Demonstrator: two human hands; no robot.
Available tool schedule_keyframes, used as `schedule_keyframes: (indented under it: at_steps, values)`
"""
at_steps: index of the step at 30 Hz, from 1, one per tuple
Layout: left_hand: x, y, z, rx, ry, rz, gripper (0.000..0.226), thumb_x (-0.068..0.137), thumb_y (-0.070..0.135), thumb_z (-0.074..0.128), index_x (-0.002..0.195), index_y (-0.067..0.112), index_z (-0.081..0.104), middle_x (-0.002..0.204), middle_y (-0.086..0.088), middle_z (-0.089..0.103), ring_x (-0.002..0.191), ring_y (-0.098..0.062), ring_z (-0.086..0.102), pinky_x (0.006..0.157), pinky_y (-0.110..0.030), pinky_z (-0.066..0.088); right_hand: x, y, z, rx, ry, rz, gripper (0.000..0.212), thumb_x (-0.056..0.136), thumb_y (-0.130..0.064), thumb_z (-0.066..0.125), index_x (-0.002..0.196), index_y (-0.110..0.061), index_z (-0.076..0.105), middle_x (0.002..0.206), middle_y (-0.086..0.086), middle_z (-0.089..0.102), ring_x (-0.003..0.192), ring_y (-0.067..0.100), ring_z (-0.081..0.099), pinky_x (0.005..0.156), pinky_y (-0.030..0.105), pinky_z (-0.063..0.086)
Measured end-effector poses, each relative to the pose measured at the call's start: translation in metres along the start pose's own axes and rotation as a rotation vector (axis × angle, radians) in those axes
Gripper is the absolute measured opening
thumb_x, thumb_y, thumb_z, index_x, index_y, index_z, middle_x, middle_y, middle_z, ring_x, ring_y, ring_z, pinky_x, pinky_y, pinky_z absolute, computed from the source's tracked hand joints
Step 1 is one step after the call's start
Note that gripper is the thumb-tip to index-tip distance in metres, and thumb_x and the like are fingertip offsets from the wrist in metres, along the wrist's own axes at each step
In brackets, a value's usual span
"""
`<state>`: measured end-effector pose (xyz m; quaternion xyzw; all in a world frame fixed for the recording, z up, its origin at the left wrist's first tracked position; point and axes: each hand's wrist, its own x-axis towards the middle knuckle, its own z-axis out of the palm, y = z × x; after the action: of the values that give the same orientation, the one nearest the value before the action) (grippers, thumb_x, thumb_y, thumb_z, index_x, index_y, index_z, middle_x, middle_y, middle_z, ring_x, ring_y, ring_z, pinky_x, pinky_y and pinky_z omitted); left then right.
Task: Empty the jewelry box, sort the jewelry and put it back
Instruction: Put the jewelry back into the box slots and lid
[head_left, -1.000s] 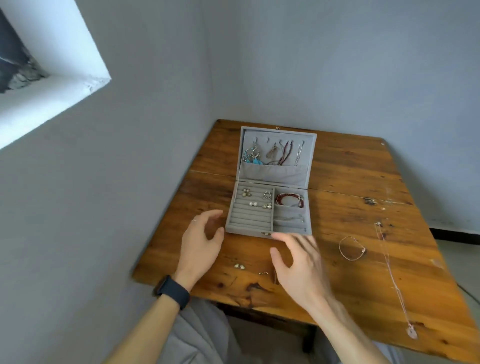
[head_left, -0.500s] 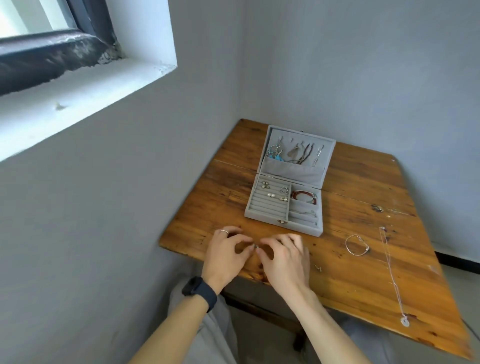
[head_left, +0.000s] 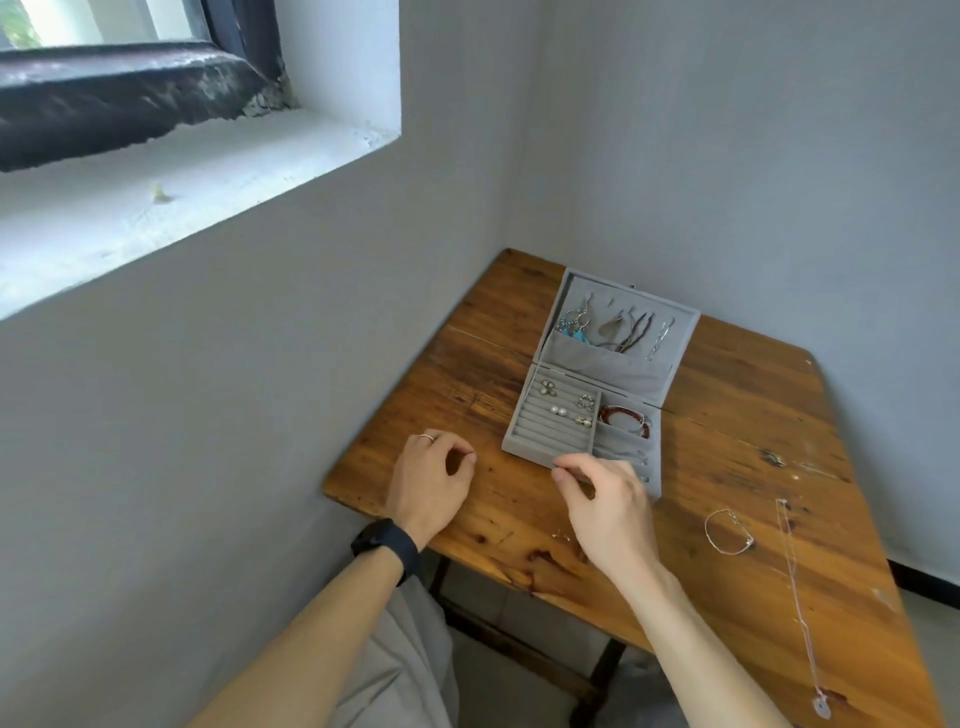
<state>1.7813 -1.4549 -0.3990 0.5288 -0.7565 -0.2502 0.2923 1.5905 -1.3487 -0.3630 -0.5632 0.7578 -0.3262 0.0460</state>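
Wood table (head_left: 727, 415): the left hand (head_left: 428, 480) curls with finger and thumb tips together, maybe on something tiny, I cannot tell; the right hand (head_left: 610, 506), nearer, pinches the same way, right at the front edge of the open box (head_left: 605, 366).

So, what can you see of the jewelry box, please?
The jewelry box is grey, felt-like and open, lying on the wooden table. Its opened lid shows earrings and chains hanging above a pocket. The base has ridged rows holding studs on the left, and compartments on the right, one with a red bracelet. The right hand overlaps its near edge; contact is unclear.
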Motion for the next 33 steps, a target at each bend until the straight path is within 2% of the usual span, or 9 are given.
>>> schedule_keyframes:
  at_steps: [4, 6, 9, 14, 19, 26, 33]
  values:
    - [-0.003, -0.004, 0.011, 0.137, 0.068, 0.049, 0.013, 0.097, 0.033, 0.056, 0.101, 0.03, 0.067, 0.11, 0.011, 0.061, 0.106, -0.011, 0.051, 0.087, -0.028, 0.044, 0.052, 0.005, -0.006, -0.113, -0.022, -0.018, 0.016, 0.096, -0.029, 0.062, 0.109, -0.029, 0.072, 0.103, -0.01, 0.069, 0.101, 0.01, 0.044, 0.076, 0.028, 0.036]
    - [-0.004, -0.005, 0.014, 0.153, 0.098, 0.056, 0.012, 0.097, 0.033, 0.055, 0.1, 0.03, 0.067, 0.11, 0.011, 0.061, 0.104, -0.012, 0.051, 0.086, -0.028, 0.044, 0.076, 0.003, -0.002, -0.181, -0.079, -0.013, 0.019, 0.098, -0.031, 0.06, 0.111, -0.029, 0.072, 0.11, -0.006, 0.069, 0.105, 0.016, 0.045, 0.078, 0.031, 0.036]
    - [-0.004, -0.007, 0.017, 0.151, 0.117, 0.064, 0.012, 0.096, 0.033, 0.057, 0.1, 0.03, 0.068, 0.109, 0.011, 0.062, 0.104, -0.012, 0.052, 0.085, -0.028, 0.044, 0.103, -0.005, 0.007, -0.235, -0.147, -0.011, 0.02, 0.098, -0.034, 0.057, 0.112, -0.031, 0.072, 0.117, -0.002, 0.066, 0.114, 0.021, 0.044, 0.087, 0.035, 0.039]
    - [-0.004, -0.007, 0.018, 0.158, 0.13, 0.067, 0.012, 0.095, 0.033, 0.058, 0.099, 0.029, 0.069, 0.109, 0.011, 0.063, 0.103, -0.012, 0.053, 0.087, -0.029, 0.045, 0.126, -0.016, 0.022, -0.396, -0.291, 0.057, 0.019, 0.096, -0.038, 0.059, 0.109, -0.035, 0.072, 0.13, 0.0, 0.058, 0.131, 0.026, 0.032, 0.103, 0.044, 0.034]
    - [-0.006, -0.007, 0.015, 0.17, 0.114, 0.075, 0.014, 0.097, 0.034, 0.056, 0.103, 0.029, 0.068, 0.112, 0.011, 0.062, 0.105, -0.011, 0.052, 0.089, -0.028, 0.044, 0.131, -0.018, 0.027, -0.427, -0.278, 0.106, 0.012, 0.094, -0.035, 0.062, 0.1, -0.038, 0.073, 0.126, -0.001, 0.059, 0.129, 0.026, 0.034, 0.102, 0.042, 0.034]
    - [-0.005, -0.007, 0.014, 0.172, 0.093, 0.072, 0.018, 0.099, 0.035, 0.053, 0.107, 0.028, 0.068, 0.116, 0.01, 0.061, 0.108, -0.011, 0.051, 0.091, -0.028, 0.043, 0.129, -0.016, 0.033, -0.431, -0.178, 0.117, 0.01, 0.091, -0.037, 0.066, 0.097, -0.035, 0.074, 0.122, -0.001, 0.063, 0.125, 0.025, 0.039, 0.1, 0.042, 0.038]
    - [-0.006, -0.005, 0.014, 0.176, 0.109, 0.073, 0.014, 0.096, 0.033, 0.059, 0.104, 0.028, 0.07, 0.112, 0.008, 0.063, 0.105, -0.013, 0.053, 0.086, -0.029, 0.046, 0.119, -0.002, 0.042, -0.473, -0.096, -0.084, 0.02, 0.096, -0.034, 0.06, 0.106, -0.029, 0.077, 0.118, -0.006, 0.064, 0.12, 0.021, 0.038, 0.091, 0.038, 0.034]
